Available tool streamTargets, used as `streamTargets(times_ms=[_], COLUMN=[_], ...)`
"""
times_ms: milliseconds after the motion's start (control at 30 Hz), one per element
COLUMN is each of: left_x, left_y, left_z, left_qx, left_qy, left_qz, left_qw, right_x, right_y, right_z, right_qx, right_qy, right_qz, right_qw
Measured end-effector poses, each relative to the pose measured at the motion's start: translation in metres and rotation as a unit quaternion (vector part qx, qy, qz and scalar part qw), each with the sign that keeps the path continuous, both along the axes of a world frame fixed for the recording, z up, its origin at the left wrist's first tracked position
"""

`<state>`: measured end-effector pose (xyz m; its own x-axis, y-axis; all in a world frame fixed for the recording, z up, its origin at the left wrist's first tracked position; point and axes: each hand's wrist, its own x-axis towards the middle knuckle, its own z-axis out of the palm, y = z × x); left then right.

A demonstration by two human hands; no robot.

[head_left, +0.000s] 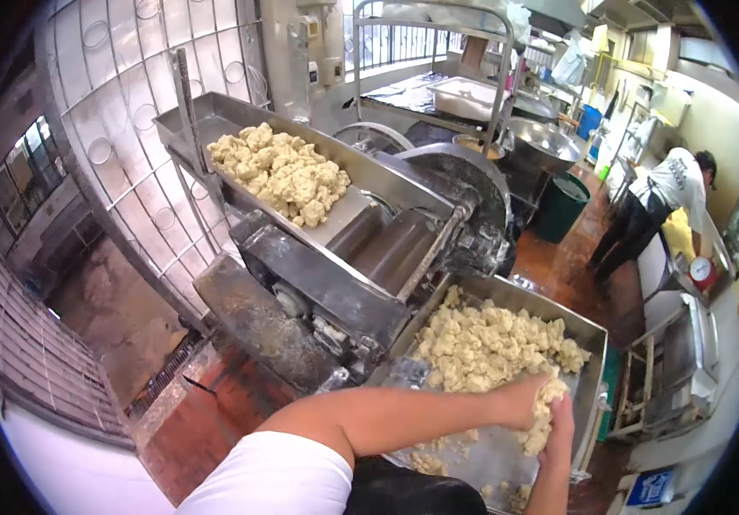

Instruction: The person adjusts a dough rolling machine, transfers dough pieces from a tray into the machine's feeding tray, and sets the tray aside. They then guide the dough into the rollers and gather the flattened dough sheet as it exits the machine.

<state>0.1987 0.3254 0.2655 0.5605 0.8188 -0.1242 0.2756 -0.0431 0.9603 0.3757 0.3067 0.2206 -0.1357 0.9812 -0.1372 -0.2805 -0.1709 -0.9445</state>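
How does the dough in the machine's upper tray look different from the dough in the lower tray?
The upper dough forms one heap; the lower dough has a broader heap plus scattered bits. No hand touches the upper dough, while the left hand and right hand hold a clump beside the lower dough's main heap. Both are pale, lumpy and lie in metal trays.

Shirt print [690, 175]: blurred | dial [701, 269]: too small | blue label [650, 487]: seemingly unreadable
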Motion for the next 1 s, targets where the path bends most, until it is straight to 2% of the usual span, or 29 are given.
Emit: streamTargets(times_ms=[100,133,233,300,367,433,567,633,700,800,900,967,1000], left_x=[-0.005,-0.026,-0.071,-0.114,-0.173,-0.235,-0.366,-0.418,-0.474,-0.516,-0.538,-0.547,-0.548], left_y=[0.024,0.021,0.024,0.044,0.025,0.033,0.025,0.005,0.021,0.025,0.032,0.030,0.031], left_z=[-0.002,0.027,0.064,0.075,0.119,0.139,0.172,0.196,0.182,0.159,0.130,0.106,0.100], left_qx=[0.144,0.085,0.205,0.282,0.304,0.313,0.353,0.260,0.268,0.341,0.276,0.247,0.262], left_qy=[0.086,0.084,0.132,0.087,0.054,0.018,0.076,0.011,-0.009,-0.013,0.057,0.030,0.057], left_qz=[0.061,0.030,0.106,0.114,0.176,0.178,0.345,0.386,0.490,0.648,0.748,0.725,0.719], left_qw=[0.984,0.992,0.964,0.949,0.935,0.933,0.866,0.885,0.829,0.681,0.601,0.642,0.641], right_x=[-0.023,-0.034,-0.076,-0.125,-0.177,-0.241,-0.382,-0.449,-0.509,-0.592,-0.648,-0.674,-0.689], right_y=[0.015,0.021,0.043,0.056,0.077,0.097,0.125,0.126,0.131,0.154,0.163,0.167,0.181], right_z=[0.024,0.035,0.069,0.103,0.132,0.160,0.211,0.235,0.250,0.247,0.229,0.200,0.182], right_qx=[0.028,0.051,0.106,0.167,0.220,0.217,0.254,0.270,0.260,0.288,0.319,0.381,0.396], right_qy=[0.010,0.016,-0.002,-0.005,-0.008,0.028,0.017,0.001,-0.015,-0.038,-0.149,-0.250,-0.285], right_qz=[-0.026,-0.004,0.035,0.061,0.122,0.170,0.280,0.333,0.367,0.417,0.431,0.344,0.319], right_qw=[0.999,0.999,0.994,0.984,0.968,0.961,0.926,0.904,0.893,0.861,0.831,0.821,0.813])
